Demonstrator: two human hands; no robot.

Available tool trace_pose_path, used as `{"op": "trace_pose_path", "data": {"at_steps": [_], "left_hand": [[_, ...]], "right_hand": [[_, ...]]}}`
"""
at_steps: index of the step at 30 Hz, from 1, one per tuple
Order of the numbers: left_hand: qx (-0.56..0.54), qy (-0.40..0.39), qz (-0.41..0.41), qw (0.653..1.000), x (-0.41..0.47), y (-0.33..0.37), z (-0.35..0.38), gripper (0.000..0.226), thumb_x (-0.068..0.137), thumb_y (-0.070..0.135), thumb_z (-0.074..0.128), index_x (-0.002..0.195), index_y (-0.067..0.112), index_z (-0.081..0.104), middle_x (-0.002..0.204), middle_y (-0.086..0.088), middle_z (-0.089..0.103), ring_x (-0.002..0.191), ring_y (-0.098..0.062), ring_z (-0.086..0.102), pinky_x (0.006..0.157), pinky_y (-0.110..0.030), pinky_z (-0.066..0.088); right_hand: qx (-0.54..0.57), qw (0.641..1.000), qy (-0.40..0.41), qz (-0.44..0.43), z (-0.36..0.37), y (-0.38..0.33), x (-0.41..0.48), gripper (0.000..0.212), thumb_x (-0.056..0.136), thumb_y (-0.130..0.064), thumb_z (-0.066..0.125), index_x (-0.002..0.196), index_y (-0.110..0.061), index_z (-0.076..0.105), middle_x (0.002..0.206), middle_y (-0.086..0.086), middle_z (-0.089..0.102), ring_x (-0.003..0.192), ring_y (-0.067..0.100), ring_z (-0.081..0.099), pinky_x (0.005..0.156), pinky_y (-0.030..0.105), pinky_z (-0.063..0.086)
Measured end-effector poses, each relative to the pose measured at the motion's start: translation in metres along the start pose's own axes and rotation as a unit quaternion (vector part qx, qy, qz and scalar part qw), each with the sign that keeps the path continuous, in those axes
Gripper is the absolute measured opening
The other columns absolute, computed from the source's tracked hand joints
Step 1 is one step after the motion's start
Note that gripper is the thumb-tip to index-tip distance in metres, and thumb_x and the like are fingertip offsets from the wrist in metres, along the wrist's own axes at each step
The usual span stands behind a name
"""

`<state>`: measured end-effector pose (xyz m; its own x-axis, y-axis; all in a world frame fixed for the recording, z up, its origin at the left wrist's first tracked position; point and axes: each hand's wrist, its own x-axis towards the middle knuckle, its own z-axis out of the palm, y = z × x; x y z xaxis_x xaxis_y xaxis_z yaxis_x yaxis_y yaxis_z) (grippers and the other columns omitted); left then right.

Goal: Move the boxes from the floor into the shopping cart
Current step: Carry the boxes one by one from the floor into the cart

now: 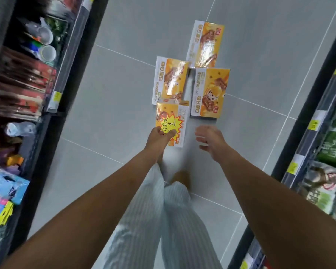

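Observation:
Several yellow-and-white snack boxes lie on the grey tiled floor ahead of me. The nearest box carries a yellow starburst price sticker; my left hand grips its near edge, thumb on top. My right hand hovers just right of that box, fingers loosely curled, holding nothing. Beyond lie a box at the left, a box at the right and a far box. No shopping cart is in view.
A store shelf packed with goods runs along the left side of the aisle. Another shelf with green packets and yellow price tags lines the right. My striped trouser legs and feet stand just behind the boxes.

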<state>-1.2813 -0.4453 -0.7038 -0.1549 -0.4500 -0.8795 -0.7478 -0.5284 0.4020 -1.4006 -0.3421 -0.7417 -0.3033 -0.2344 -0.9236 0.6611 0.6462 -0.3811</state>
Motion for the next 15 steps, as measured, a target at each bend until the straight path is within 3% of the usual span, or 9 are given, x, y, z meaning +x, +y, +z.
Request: {"op": "trace_pose_path", "data": {"at_steps": [2, 5, 8, 12, 15], "left_hand": [[-0.01, 0.0, -0.001, 1.0, 0.044, -0.009, 0.011, 0.06, 0.093, 0.023, 0.059, 0.144, 0.006, 0.031, 0.136, -0.003, 0.047, 0.103, -0.007, 0.044, 0.073, -0.012, 0.034], [-0.006, 0.002, 0.008, 1.0, 0.098, -0.02, 0.019, 0.056, 0.095, 0.019, 0.057, 0.143, 0.006, 0.032, 0.125, 0.002, 0.046, 0.1, -0.007, 0.039, 0.077, -0.017, 0.033], [0.007, 0.011, -0.005, 1.0, 0.167, -0.043, 0.026, 0.057, 0.092, 0.021, 0.06, 0.141, 0.008, 0.033, 0.123, 0.007, 0.045, 0.102, -0.011, 0.047, 0.083, -0.024, 0.038], [0.008, 0.032, 0.0, 0.999, 0.243, -0.071, 0.029, 0.062, 0.087, 0.029, 0.067, 0.136, 0.01, 0.035, 0.133, -0.006, 0.05, 0.12, -0.023, 0.052, 0.094, -0.033, 0.045], [-0.026, 0.013, 0.017, 0.999, 0.282, -0.089, 0.028, 0.06, 0.085, 0.048, 0.062, 0.131, 0.012, 0.045, 0.121, -0.005, 0.062, 0.108, -0.021, 0.064, 0.083, -0.03, 0.053]], "right_hand": [[0.002, 1.0, -0.001, 0.002, 0.007, 0.011, 0.046, 0.034, 0.088, -0.02, 0.061, 0.121, -0.013, 0.057, 0.105, 0.003, 0.061, 0.098, 0.02, 0.056, 0.074, 0.03, 0.043], [-0.004, 1.0, -0.003, 0.0, 0.019, 0.025, 0.101, 0.026, 0.09, -0.018, 0.061, 0.114, -0.013, 0.056, 0.093, -0.001, 0.059, 0.093, 0.018, 0.055, 0.075, 0.031, 0.042], [0.01, 1.0, -0.015, 0.011, 0.031, 0.047, 0.163, 0.013, 0.093, -0.015, 0.059, 0.105, -0.016, 0.054, 0.089, -0.004, 0.058, 0.079, 0.008, 0.054, 0.07, 0.026, 0.041], [0.013, 0.999, -0.03, 0.006, 0.049, 0.073, 0.228, 0.05, 0.09, -0.01, 0.063, 0.136, -0.008, 0.043, 0.115, 0.007, 0.063, 0.084, 0.014, 0.063, 0.062, 0.025, 0.046], [0.022, 0.999, -0.047, -0.005, 0.058, 0.09, 0.266, 0.065, 0.082, -0.012, 0.073, 0.139, -0.01, 0.04, 0.122, 0.008, 0.065, 0.097, 0.023, 0.068, 0.081, 0.039, 0.055]]}}
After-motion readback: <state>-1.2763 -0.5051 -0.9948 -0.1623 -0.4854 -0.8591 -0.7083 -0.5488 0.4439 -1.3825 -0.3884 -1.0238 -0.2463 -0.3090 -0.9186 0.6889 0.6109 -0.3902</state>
